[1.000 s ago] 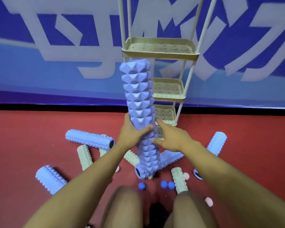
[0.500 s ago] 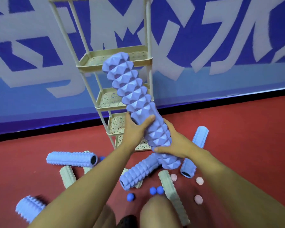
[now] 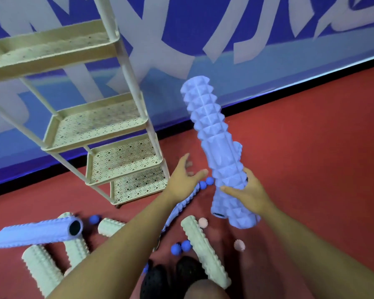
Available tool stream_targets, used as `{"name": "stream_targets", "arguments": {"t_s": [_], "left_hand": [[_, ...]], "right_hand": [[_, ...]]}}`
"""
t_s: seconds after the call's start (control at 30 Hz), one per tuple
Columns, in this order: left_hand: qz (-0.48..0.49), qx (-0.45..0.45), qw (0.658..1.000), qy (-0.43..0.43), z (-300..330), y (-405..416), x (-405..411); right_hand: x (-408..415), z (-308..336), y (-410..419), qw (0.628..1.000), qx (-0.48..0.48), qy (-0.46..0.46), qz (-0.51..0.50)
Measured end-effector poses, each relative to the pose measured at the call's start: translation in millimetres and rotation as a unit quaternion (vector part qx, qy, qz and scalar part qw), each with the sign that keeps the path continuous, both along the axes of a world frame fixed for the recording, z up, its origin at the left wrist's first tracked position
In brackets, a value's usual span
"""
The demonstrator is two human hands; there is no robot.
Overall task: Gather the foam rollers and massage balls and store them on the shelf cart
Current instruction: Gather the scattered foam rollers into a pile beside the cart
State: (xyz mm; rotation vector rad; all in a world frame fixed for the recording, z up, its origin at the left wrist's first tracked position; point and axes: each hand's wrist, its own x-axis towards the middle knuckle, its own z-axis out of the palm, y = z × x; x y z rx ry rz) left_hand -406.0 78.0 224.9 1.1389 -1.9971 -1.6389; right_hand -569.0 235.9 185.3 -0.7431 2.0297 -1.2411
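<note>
My right hand grips a long purple spiked foam roller near its lower end, holding it nearly upright and tilted left at the top. My left hand is open just left of the roller, not touching it. The cream shelf cart stands to the left with bare perforated shelves. On the red floor lie another purple roller, cream rollers, blue balls and pink spiky balls.
A blue and white banner wall runs behind the cart. A purple roller lies partly under my left forearm. My black shoes stand at the bottom centre among the rollers. Red floor stretches to the right.
My left hand has let go of the purple spiked roller and opened. The roller now sits right of the cart, held by my right hand alone. The view has swung right.
</note>
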Motion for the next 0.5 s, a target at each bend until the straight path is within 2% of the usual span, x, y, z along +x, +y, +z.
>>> {"name": "stream_targets", "arguments": {"t_s": [0.07, 0.17, 0.23, 0.4, 0.5], "left_hand": [[0.021, 0.016, 0.997, -0.069, -43, 0, -12], [0.048, -0.005, 0.993, -0.111, -135, -7, -33], [0.026, 0.002, 0.986, -0.164, -186, -10, -52], [-0.048, 0.027, 0.969, -0.240, -248, -14, -94], [-0.068, 0.056, 0.955, -0.284, -310, -27, -115]], "right_hand": [[-25, -32, 3, 0.998, 0.022, -0.005, -0.064], [-59, -83, 2, 0.988, 0.057, -0.012, -0.144], [-70, -102, -2, 0.977, 0.073, -0.015, -0.198], [-94, -148, -20, 0.964, 0.134, -0.011, -0.231], [-108, -172, -34, 0.957, 0.167, -0.009, -0.238]]}}
